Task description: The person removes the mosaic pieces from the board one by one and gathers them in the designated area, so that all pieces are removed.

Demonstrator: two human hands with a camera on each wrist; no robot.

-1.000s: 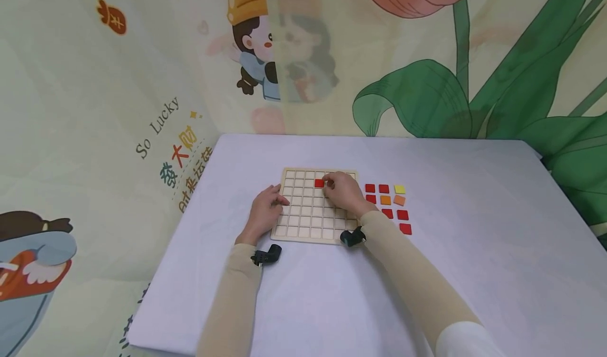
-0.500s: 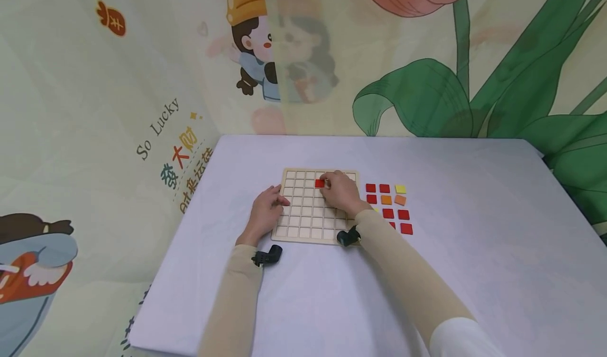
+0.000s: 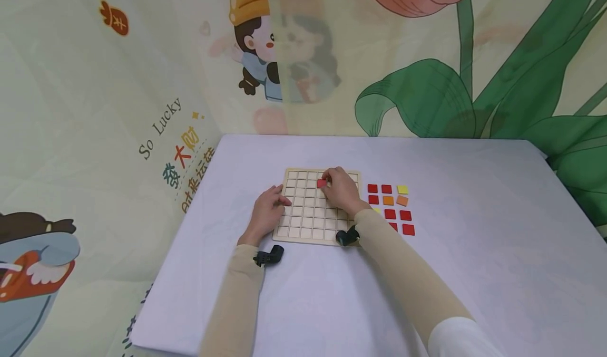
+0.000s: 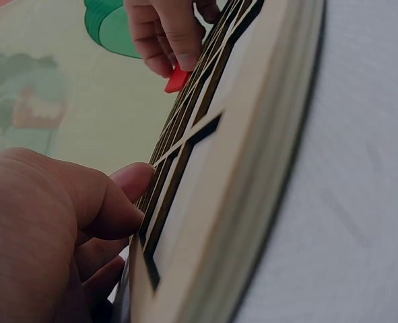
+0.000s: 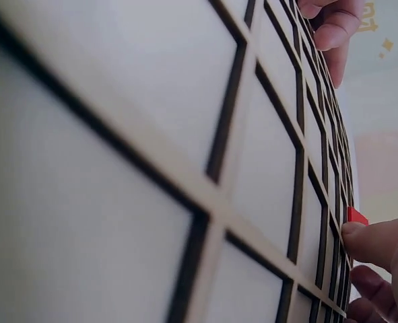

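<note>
In the head view, a pale wooden grid board (image 3: 305, 222) lies on the table. My right hand (image 3: 342, 192) is over its upper part and pinches a small red square tile (image 3: 321, 183) between thumb and fingertips. The left wrist view shows this tile (image 4: 176, 80) tilted at the grid's surface, partly covered by the fingers. At the board's left edge rests my left hand (image 3: 267, 209), its thumb reaching over the rim and its other fingers loosely bent alongside. The grid squares in sight hold no other tile; my right hand and forearm hide some of them.
Right of the board lie loose tiles in rough rows: several red tiles (image 3: 390, 214), orange tiles (image 3: 388, 201) and a yellow tile (image 3: 402, 190). My right sleeve covers part of the lower ones. A white cloth covers the table (image 3: 464, 199); a printed curtain (image 3: 327, 119) hangs behind.
The red tile, flat-looking and deeper red earlier, now looks paler and tilted in my right fingers. My right forearm has shifted slightly left. My left hand stays at the board's edge.
</note>
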